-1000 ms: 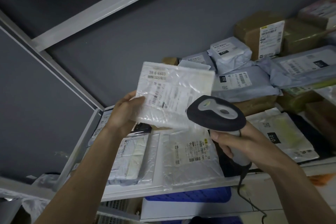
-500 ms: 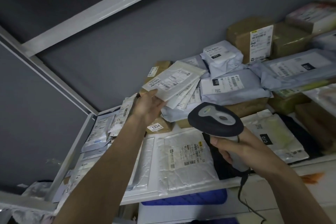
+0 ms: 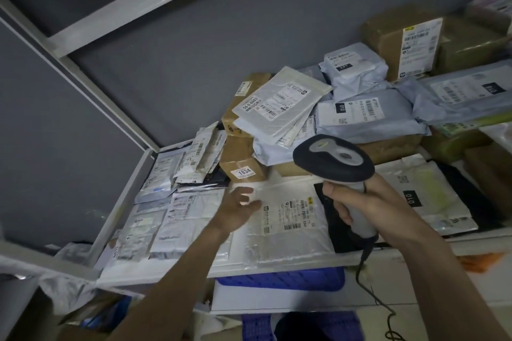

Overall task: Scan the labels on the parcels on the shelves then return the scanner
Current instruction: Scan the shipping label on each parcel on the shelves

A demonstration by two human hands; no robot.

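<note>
My right hand (image 3: 371, 202) grips the handle of a corded barcode scanner (image 3: 333, 159), whose dark head points toward the shelf. My left hand (image 3: 235, 207) reaches over the front of the shelf with fingers spread, touching the left edge of a clear-wrapped flat parcel (image 3: 288, 219) with a white label. The white flat parcel (image 3: 279, 104) marked 56 6 6603 lies on top of the pile at the back, free of either hand. Grey poly bags (image 3: 365, 116) and brown boxes (image 3: 399, 36) with labels fill the shelf's right side.
The white metal shelf (image 3: 122, 202) has a raised left rail, with small packets (image 3: 194, 158) leaning near it. A brown box (image 3: 243, 169) tagged 1834 sits mid-shelf. A blue crate (image 3: 277, 279) stands below the shelf. The scanner cable (image 3: 371, 293) hangs down at lower right.
My left hand set the white flat parcel on the back pile, let it go and moved down to the clear-wrapped parcel at the front. The scanner stayed in my right hand.
</note>
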